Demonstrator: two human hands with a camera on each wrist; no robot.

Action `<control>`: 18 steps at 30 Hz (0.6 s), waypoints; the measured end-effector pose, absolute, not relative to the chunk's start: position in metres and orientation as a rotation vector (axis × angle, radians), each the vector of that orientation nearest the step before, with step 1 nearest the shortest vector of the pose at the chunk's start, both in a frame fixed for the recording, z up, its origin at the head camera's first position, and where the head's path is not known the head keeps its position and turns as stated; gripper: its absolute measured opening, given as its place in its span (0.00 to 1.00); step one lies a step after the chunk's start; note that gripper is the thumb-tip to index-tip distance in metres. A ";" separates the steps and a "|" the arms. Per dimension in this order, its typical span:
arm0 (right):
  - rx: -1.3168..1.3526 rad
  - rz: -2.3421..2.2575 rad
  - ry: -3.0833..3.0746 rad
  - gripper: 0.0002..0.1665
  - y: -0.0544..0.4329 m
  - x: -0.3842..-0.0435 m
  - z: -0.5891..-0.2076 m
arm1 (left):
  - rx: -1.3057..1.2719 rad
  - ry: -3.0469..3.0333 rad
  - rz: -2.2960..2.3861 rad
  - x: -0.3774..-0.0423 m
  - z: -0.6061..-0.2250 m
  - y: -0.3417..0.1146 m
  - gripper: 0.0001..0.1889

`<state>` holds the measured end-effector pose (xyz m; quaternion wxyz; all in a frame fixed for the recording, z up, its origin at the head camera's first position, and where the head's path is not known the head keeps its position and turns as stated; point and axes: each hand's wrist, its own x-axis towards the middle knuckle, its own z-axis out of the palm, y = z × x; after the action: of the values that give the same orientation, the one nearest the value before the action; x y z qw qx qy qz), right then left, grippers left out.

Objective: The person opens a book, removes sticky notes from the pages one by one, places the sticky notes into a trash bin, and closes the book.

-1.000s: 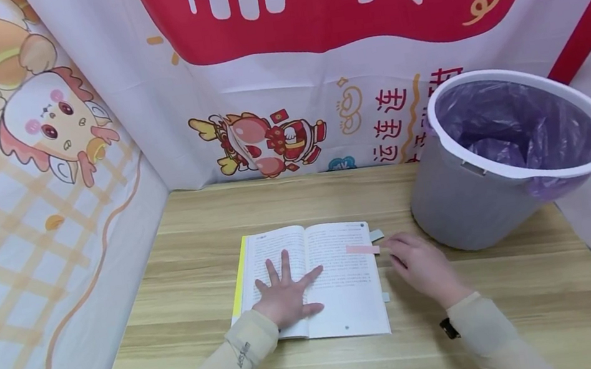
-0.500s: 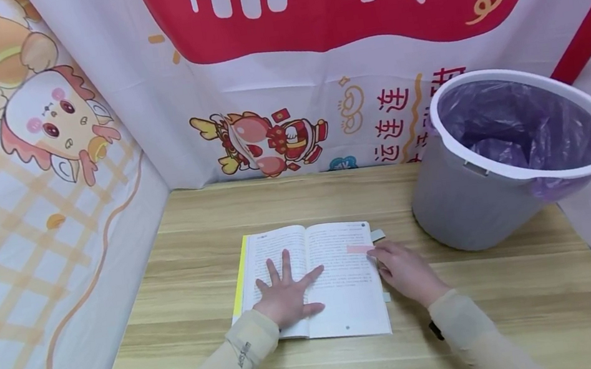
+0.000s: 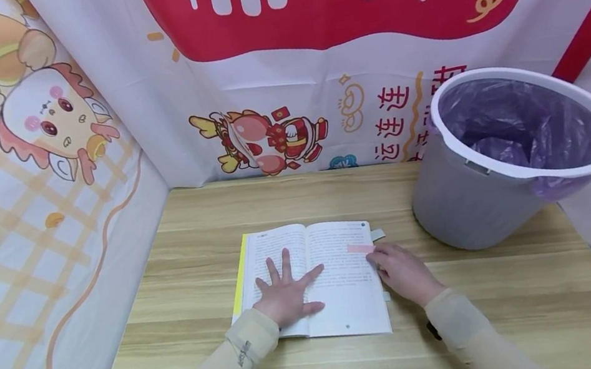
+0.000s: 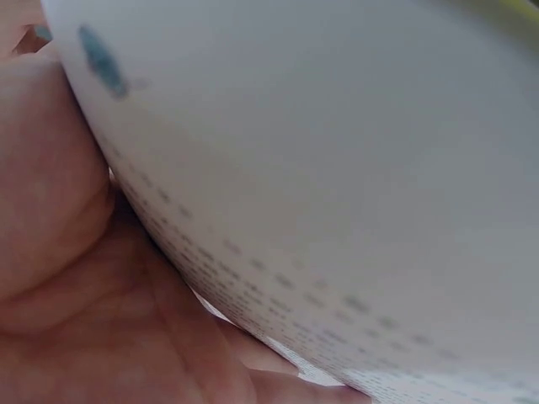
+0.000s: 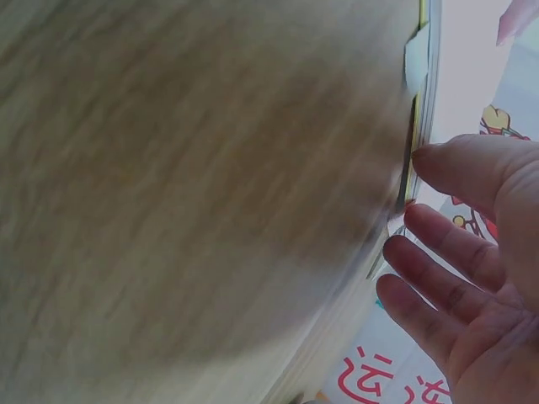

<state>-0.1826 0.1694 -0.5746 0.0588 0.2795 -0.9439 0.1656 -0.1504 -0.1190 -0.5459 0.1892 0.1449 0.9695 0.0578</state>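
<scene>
An open book (image 3: 346, 303) lies on the wooden table. My left hand (image 3: 287, 299) rests on its left page, fingers spread, the thumb and index finger reaching over onto the right page. In the left wrist view, the palm (image 4: 93, 311) is against the curved white page (image 4: 337, 151). A pink sticky tab (image 3: 359, 249) lies across the upper right page, its outer end at the page edge. There my right hand (image 3: 405, 273) pinches the end with curled fingers. In the right wrist view, the thumb (image 5: 472, 168) touches the book's edge; the tab itself is hidden.
Two pale grey tabs stick out from the book's right edge, an upper tab (image 3: 378, 234) and a lower tab (image 3: 387, 296). A grey bin (image 3: 463, 205) with a purple liner stands at the back right. Printed cloth (image 3: 257, 76) hangs behind the table (image 3: 209, 215).
My right hand has moved left onto the outer end of the pink sticky tab. The tab stays where it was on the page. The left hand has not moved.
</scene>
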 end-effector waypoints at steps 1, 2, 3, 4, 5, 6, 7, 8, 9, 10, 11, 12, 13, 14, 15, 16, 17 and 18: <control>0.850 0.494 -2.851 0.21 0.169 -0.183 -0.575 | 0.407 2.726 0.162 -0.150 -0.545 -0.119 0.42; 0.852 0.486 -2.846 0.21 0.168 -0.183 -0.576 | 0.407 2.726 0.162 -0.150 -0.545 -0.119 0.42; 0.854 0.476 -2.842 0.20 0.168 -0.184 -0.576 | 0.405 2.724 0.162 -0.150 -0.545 -0.119 0.42; 0.855 0.465 -2.840 0.19 0.167 -0.184 -0.577 | 0.403 2.723 0.161 -0.150 -0.544 -0.119 0.42; 0.855 0.459 -2.838 0.19 0.166 -0.184 -0.577 | 0.401 2.721 0.160 -0.150 -0.543 -0.119 0.42; 0.854 0.453 -2.840 0.19 0.166 -0.185 -0.577 | 0.398 2.720 0.162 -0.150 -0.543 -0.118 0.42; 0.853 0.447 -2.844 0.18 0.165 -0.185 -0.577 | 0.394 2.718 0.163 -0.150 -0.542 -0.118 0.42; 0.849 0.441 -2.851 0.18 0.165 -0.185 -0.577 | 0.394 2.719 0.167 -0.149 -0.541 -0.119 0.42; 0.848 0.434 -2.855 0.18 0.165 -0.185 -0.576 | 0.391 2.716 0.166 -0.149 -0.541 -0.119 0.42; 0.844 0.430 -2.860 0.18 0.164 -0.185 -0.576 | 0.389 2.715 0.168 -0.149 -0.540 -0.118 0.42; 0.843 0.427 -2.863 0.18 0.164 -0.185 -0.575 | 0.388 2.712 0.169 -0.149 -0.540 -0.118 0.42; 0.843 0.422 -2.865 0.18 0.164 -0.185 -0.575 | 0.388 2.711 0.170 -0.149 -0.540 -0.118 0.42; 0.844 0.420 -2.862 0.18 0.164 -0.186 -0.575 | 0.389 2.710 0.170 -0.149 -0.540 -0.118 0.42; 0.847 0.416 -2.857 0.18 0.164 -0.186 -0.574 | 0.390 2.709 0.171 -0.149 -0.540 -0.118 0.42; 0.853 0.415 -2.850 0.18 0.163 -0.186 -0.574 | 0.388 2.706 0.169 -0.149 -0.540 -0.118 0.42; 0.855 0.412 -2.843 0.18 0.163 -0.187 -0.575 | 0.388 2.706 0.169 -0.149 -0.540 -0.118 0.42; 0.859 0.404 -2.834 0.18 0.163 -0.188 -0.575 | 0.387 2.706 0.168 -0.149 -0.541 -0.118 0.42; 0.860 0.393 -2.826 0.18 0.163 -0.189 -0.575 | 0.387 2.707 0.169 -0.149 -0.541 -0.118 0.42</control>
<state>-0.1885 0.1634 -0.5754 0.0804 0.2877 -0.9452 0.1315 -0.1489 -0.1177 -0.5405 0.1995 0.1386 0.9682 0.0605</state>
